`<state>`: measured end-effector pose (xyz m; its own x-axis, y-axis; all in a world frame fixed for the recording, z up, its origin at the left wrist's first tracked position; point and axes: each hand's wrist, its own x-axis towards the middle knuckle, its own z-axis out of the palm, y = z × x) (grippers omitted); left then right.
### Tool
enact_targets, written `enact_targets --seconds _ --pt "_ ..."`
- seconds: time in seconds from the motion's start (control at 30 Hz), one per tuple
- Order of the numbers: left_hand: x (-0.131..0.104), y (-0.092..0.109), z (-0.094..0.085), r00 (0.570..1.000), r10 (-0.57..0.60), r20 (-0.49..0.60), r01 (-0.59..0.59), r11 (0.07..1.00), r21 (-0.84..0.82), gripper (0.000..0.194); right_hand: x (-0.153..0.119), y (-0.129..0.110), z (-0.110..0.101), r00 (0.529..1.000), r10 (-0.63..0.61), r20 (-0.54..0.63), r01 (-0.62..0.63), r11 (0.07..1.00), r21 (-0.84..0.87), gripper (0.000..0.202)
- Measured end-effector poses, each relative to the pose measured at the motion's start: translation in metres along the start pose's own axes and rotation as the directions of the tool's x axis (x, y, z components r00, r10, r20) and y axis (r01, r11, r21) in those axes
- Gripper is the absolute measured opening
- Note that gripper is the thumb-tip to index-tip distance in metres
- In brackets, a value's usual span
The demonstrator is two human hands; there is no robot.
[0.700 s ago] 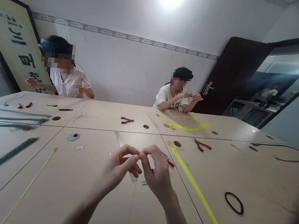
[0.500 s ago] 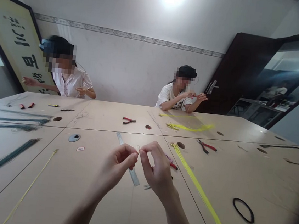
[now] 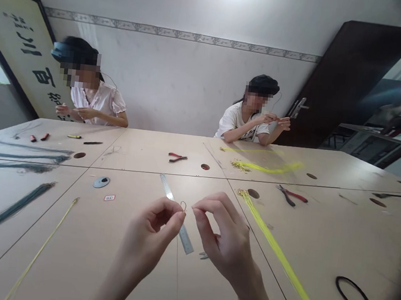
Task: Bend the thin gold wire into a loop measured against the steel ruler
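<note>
Left hand (image 3: 152, 233): I pinch a small hook (image 3: 185, 206), fingertips closed.
Right hand (image 3: 229, 239): fingertips almost meeting; I can't tell if they hold anything.
Ruler (image 3: 185, 240): on the table (image 3: 85, 252).

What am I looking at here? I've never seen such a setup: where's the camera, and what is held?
There is no machine. One camera, worn on a person's head, looks forward and down over a table at that person's bare hands. The left hand pinches a small curved hook. The right hand is beside it, fingertips close together; whether they grip something thin is unclear. On the table lie a metal ruler, a yellow bundle of strands and a dark green bundle.
</note>
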<state>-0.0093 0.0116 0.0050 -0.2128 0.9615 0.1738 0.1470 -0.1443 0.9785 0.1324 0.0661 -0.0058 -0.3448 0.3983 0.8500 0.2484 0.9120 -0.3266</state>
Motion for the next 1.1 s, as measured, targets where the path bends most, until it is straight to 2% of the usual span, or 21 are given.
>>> enact_targets --seconds 0.1,0.4,0.8,1.1 --pt "0.001 0.000 -0.003 1.000 0.017 0.003 -0.017 1.000 -0.007 0.016 0.002 -0.004 -0.004 1.000 0.014 -0.011 -0.013 1.000 0.020 0.011" --pt "0.000 0.000 -0.007 0.999 0.031 0.039 -0.030 0.999 -0.045 0.017 0.002 -0.009 -0.001 0.998 0.040 0.057 -0.043 0.998 0.054 0.011" --pt "-0.002 0.001 -0.007 0.993 0.050 0.109 -0.047 0.998 -0.028 0.015 0.002 -0.009 -0.001 1.000 -0.007 0.027 0.005 0.998 0.065 0.012" --pt "-0.001 0.001 -0.007 0.993 0.054 0.104 -0.055 0.998 0.007 0.017 0.001 -0.007 -0.001 0.999 0.007 0.040 -0.010 0.998 0.065 0.010"
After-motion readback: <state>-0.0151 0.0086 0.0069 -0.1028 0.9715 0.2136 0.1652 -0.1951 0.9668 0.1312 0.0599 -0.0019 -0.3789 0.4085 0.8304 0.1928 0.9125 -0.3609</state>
